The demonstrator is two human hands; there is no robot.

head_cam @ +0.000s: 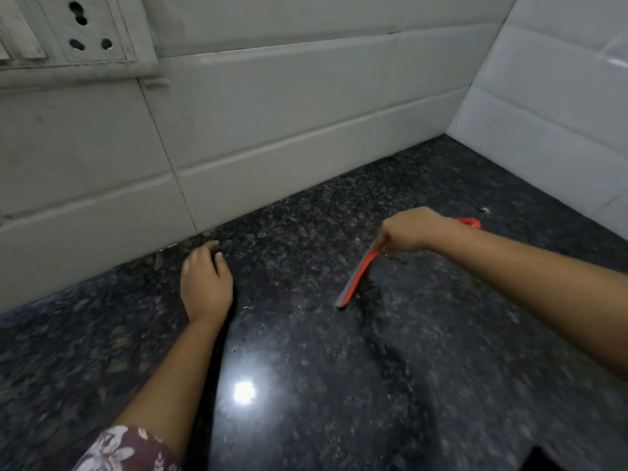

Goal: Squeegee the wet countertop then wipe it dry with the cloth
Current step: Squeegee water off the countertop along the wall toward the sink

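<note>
A dark speckled granite countertop fills the lower view, glossy, with a film of water and small droplets near the middle. My right hand grips an orange squeegee, whose blade edge rests on the counter and points toward me. The orange handle end sticks out behind the hand. My left hand rests palm down on the counter near the wall, fingers curled loosely, holding nothing. No cloth is in view.
White tiled walls meet in a corner at the back right. A switch and socket plate sits on the wall at the upper left. A bright light reflection shines on the counter.
</note>
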